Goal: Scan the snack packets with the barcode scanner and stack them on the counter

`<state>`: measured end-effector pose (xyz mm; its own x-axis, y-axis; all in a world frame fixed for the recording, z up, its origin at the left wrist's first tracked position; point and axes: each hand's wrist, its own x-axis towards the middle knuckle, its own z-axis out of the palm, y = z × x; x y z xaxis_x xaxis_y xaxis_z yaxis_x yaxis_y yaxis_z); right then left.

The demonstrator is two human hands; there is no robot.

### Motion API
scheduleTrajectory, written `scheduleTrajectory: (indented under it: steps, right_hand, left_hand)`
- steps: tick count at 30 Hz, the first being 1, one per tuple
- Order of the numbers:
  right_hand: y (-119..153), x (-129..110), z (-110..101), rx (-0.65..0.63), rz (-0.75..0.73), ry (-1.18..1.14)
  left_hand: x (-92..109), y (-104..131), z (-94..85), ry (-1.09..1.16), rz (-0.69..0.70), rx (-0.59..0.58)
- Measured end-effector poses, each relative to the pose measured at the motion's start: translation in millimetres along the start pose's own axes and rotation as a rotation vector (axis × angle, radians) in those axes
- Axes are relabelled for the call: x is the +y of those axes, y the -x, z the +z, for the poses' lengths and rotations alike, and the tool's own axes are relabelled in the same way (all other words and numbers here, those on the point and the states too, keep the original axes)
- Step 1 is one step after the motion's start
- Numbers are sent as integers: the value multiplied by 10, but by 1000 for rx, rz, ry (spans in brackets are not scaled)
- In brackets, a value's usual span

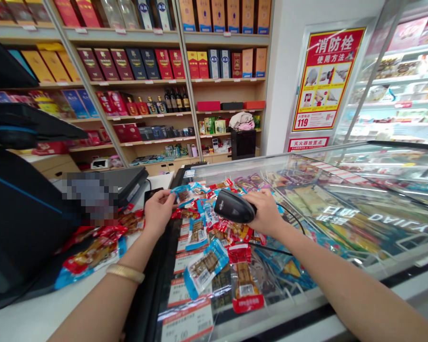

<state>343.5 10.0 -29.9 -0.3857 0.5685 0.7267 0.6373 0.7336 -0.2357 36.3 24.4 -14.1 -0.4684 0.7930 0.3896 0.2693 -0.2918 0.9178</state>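
My left hand (pixel 158 212) pinches the edge of a blue snack packet (pixel 182 194) above the left rim of a glass-topped freezer (pixel 328 190). In my right hand (pixel 266 211) is a black barcode scanner (pixel 235 206), its head pointing left over the pile. Beneath it, many small vacuum-sealed snack packets in blue and red lie heaped on the glass. Closer to me are a blue packet (pixel 207 267) and a red packet (pixel 245 278), both lying flat with barcodes showing. The scanner's cable (pixel 267 248) runs across the glass.
On the white counter (pixel 96 304) at left, more snack packets (pixel 92 251) lie beside a black monitor-like device (pixel 17 218). Price tags (pixel 187 323) show under the glass. Shelves of boxed bottles (pixel 139 64) stand behind, and a red poster (pixel 328 78) hangs on the wall.
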Motion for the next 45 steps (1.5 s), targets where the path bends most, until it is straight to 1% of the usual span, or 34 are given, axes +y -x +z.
scheduleTrajectory:
  steps: [2,4,6,10,12,14,20,24,29,35,37,38,40,41,43,45]
  right_hand:
    - [0,3,-1,4,1,-5]
    - [0,3,-2,-4,1,-2]
    - [1,2,-3,-19,-1,10]
    - [4,-11,-5,-22,-16,10]
    - [5,-25,-9,-22,-16,7]
    - [4,-48,-19,-39,-22,16]
    - [6,-129,-49,-102,-93,80]
    - [7,-146,-46,-121,-124,108]
    - [2,-134,-55,-131,-123,127]
    - [11,-125,-57,-116,-117,105]
    - [14,-118,-55,-102,-115,90]
    - [14,-112,-53,-95,-115,86]
    - [14,-95,-49,-89,-112,84]
    - [14,-84,-46,-87,-111,87]
    - [15,-63,-39,-81,-108,93]
    - [16,-46,-31,-68,-107,95]
  left_hand:
    - [50,-8,-40,237,-158,37]
    - [106,-16,-84,395,-258,52]
    - [163,-22,-112,482,-319,57]
    - [251,-5,-100,548,-401,79]
    - [271,21,-77,553,-411,69]
    - [275,53,-59,527,-392,43]
    - [228,112,-37,422,-344,-4]
    - [196,108,-34,400,-351,3]
    - [171,91,-52,391,-343,-35]
    - [186,85,-63,364,-328,-17]
    - [202,77,-75,291,-287,-11]
    - [215,69,-88,233,-245,-7]
    - [252,43,-139,38,-112,7]
    - [276,23,-181,-113,-33,19]
    - [322,-32,-313,-496,103,66]
    - [338,-109,-514,-849,168,151]
